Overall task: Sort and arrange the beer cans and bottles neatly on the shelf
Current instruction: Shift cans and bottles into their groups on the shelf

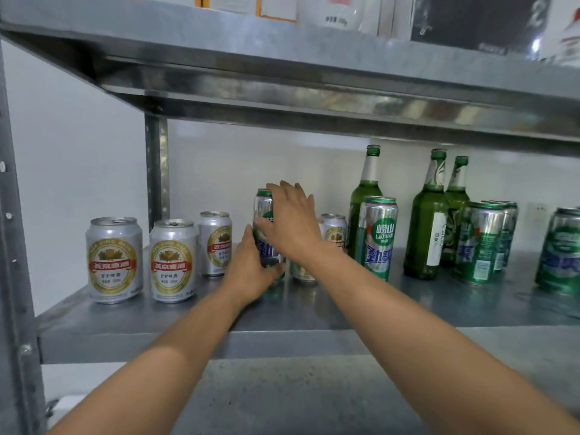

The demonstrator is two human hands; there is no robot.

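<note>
While both hands are closing on the tall silver-and-green can [263, 207] in the middle of the shelf [194, 312], the person is, as it seems, working at the step of bringing this can to its own kind. The left hand [251, 271] is gripping the lower body with its fingers curled round it; the right hand [292, 224] is holding the upper part, with the thumb lying across the front and the fingers, slightly apart, reaching behind the rim; how far they are curling there cannot be told. The can is standing upright; whether its base is touching the shelf is hidden by the left hand.

Three short silver cans [172, 260] are standing in a row at the left, and a fourth one [334, 230] is standing just behind the right wrist; a matching tall can [378, 238] is waiting near on the right, before the green bottles [428, 215], with more green cans [478, 243] beyond.

To do the step well, the person should probably be lifting the can straight up before carrying it to the right, so the wrist is not knocking the short can behind; one hand low is helping against tipping. The glass bottles are standing close, so setting the can down gently beside its twin, label to the front, seems the safe way.
</note>
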